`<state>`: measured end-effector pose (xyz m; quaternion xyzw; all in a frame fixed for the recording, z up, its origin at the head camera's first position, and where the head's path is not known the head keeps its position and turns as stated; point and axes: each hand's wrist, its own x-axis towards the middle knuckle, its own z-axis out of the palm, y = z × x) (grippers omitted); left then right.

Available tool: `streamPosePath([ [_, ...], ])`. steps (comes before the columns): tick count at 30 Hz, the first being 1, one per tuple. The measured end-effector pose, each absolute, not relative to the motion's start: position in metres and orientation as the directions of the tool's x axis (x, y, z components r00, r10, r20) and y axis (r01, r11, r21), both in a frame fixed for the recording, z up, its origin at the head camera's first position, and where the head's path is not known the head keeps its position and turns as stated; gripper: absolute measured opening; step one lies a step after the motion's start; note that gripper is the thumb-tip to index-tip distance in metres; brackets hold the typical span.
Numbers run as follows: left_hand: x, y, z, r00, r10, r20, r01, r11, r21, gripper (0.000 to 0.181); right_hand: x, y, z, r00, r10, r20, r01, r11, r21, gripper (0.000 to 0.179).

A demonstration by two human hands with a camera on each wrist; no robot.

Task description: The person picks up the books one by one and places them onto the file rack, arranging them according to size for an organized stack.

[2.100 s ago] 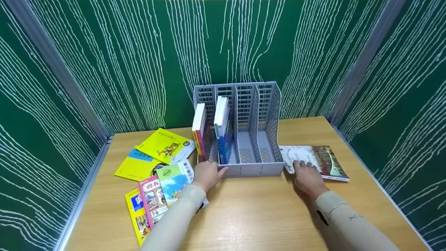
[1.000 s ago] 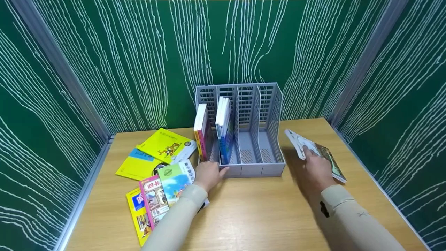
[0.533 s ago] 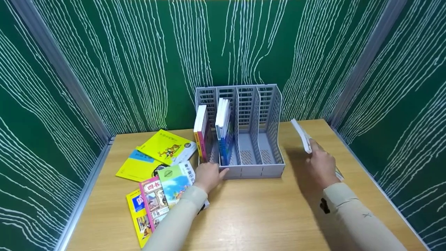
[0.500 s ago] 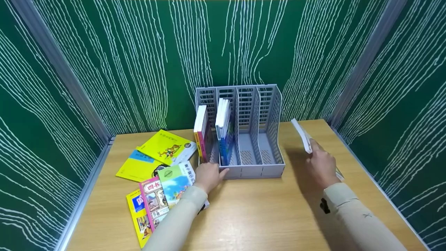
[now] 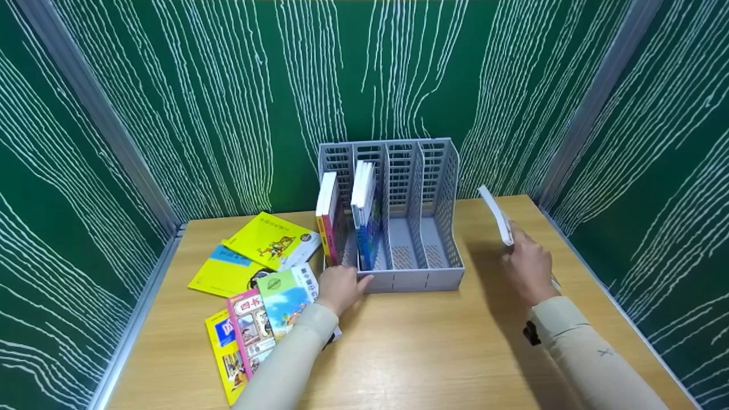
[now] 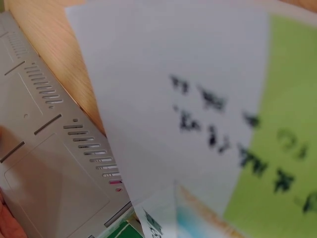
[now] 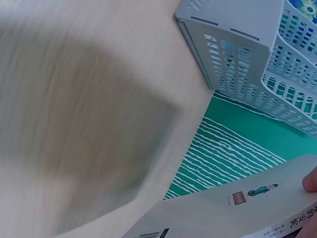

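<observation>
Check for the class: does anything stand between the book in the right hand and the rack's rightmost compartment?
Yes: the perforated right side wall of the rack stands between the book in the right hand and the rightmost compartment. Nothing else visible does, and the compartment looks open from above.

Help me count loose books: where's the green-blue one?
In the head view, the green-blue book lies by the rack's front left corner, overlapping the pink-bordered book, beside the left hand.
</observation>
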<state>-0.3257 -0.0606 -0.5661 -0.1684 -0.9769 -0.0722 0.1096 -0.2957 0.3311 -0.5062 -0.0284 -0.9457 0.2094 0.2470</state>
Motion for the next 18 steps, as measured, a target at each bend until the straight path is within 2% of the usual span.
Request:
streamPosePath([
  [9, -0.326, -0.06, -0.565, -0.932, 0.305, 0.196, 0.333, 0.935, 0.126, 0.063, -0.293, 0.326, -0.496, -0.879, 0.172, 0.445, -0.05, 0.894, -0.446, 0.06],
  [18, -0.326, -0.061, -0.567, -0.922, 0.303, 0.239, 0.338, 0.933, 0.121, 0.063, -0.289, 0.318, -0.483, -0.866, 0.174, 0.469, -0.079, 0.878, -0.472, 0.056],
])
